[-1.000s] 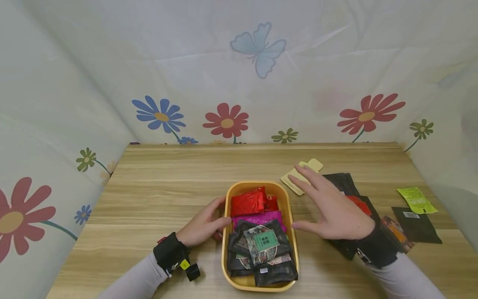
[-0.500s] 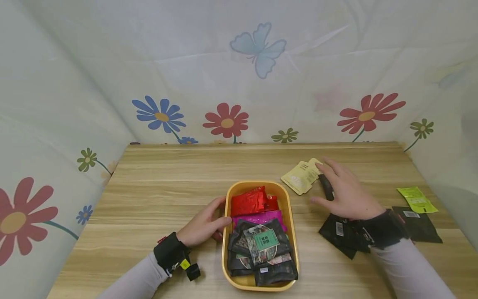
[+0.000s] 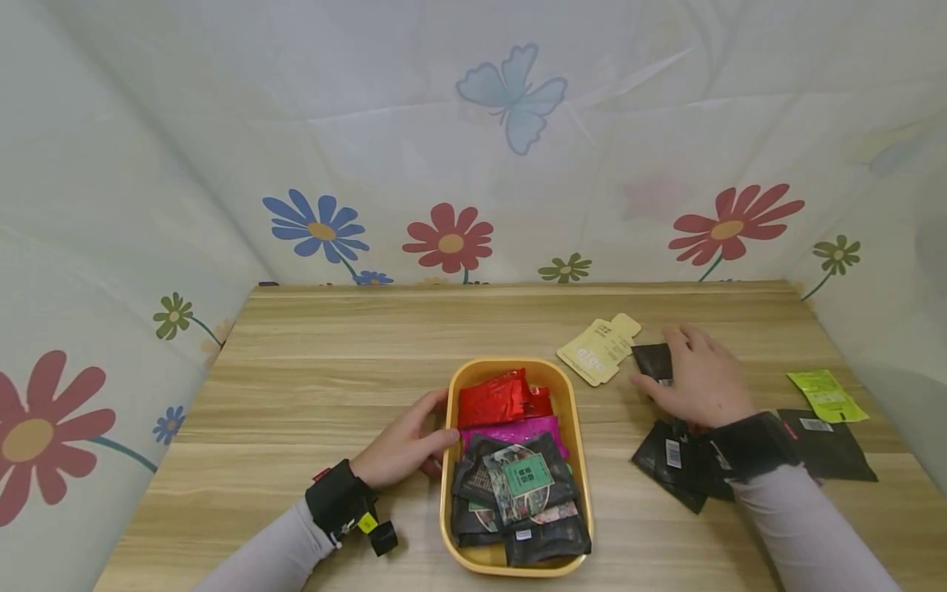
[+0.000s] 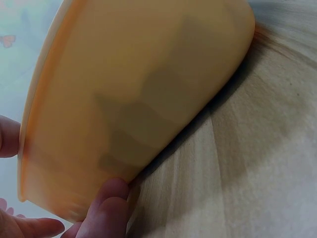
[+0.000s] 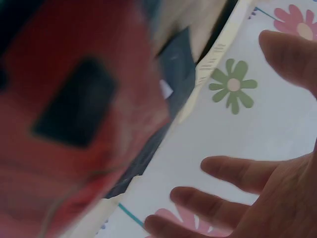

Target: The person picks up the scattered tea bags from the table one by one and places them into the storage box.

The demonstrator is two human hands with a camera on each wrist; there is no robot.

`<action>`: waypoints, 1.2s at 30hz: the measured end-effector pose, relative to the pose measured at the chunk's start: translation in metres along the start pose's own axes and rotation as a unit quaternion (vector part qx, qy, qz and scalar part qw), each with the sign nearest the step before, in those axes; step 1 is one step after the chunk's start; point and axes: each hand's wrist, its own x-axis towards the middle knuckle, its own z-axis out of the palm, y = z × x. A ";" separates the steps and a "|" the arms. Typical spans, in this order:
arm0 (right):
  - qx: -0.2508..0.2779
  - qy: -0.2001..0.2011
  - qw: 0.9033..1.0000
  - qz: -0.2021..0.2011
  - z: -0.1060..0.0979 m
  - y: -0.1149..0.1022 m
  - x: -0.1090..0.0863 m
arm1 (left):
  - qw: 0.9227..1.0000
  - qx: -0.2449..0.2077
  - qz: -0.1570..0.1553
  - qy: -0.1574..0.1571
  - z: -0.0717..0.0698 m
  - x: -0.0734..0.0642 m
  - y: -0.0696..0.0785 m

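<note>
A yellow plastic basket [image 3: 459, 552] stands on the table, holding red packets [image 3: 491, 400], a magenta packet [image 3: 518, 432] and several black packets [image 3: 543, 543]. My left hand [image 3: 399, 444] holds its left side, thumb over the rim; in the left wrist view, fingertips [image 4: 113, 191] touch the outer wall near the base. My right hand [image 3: 706, 378] hovers over or touches a black packet [image 3: 651, 359], partly covering it. In the right wrist view the fingers [image 5: 237, 173] are spread, with a blurred red-and-dark packet [image 5: 133, 99] close to the camera.
Pale yellow packets [image 3: 595, 353] lie behind the basket to the right. Other black packets [image 3: 669, 464] lie under and beside the right wrist. A lime-green packet [image 3: 824, 396] overlaps a black packet [image 3: 836, 452] at far right. A flower-patterned white curtain [image 3: 518, 189] surrounds the table.
My right hand has moved right, from beside the basket and above the pale yellow packets to the black packet. My left hand and the basket have stayed still.
</note>
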 end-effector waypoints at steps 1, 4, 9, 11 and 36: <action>-0.005 0.002 1.000 0.009 0.001 0.001 0.000 | 1.000 0.000 0.000 0.000 0.000 0.000 0.000; -0.022 0.001 0.999 0.025 0.004 0.003 0.000 | 1.000 0.001 0.001 0.000 0.000 0.000 0.001; -0.045 -0.022 0.998 0.034 0.007 0.005 0.001 | 1.000 0.002 0.001 0.001 0.000 0.000 0.001; -0.048 -0.030 0.998 0.037 0.009 0.006 0.001 | 1.000 0.003 0.001 0.001 0.000 0.000 0.001; -0.022 0.003 1.000 0.002 0.006 0.010 -0.001 | 1.000 0.004 -0.003 0.002 0.000 -0.001 0.003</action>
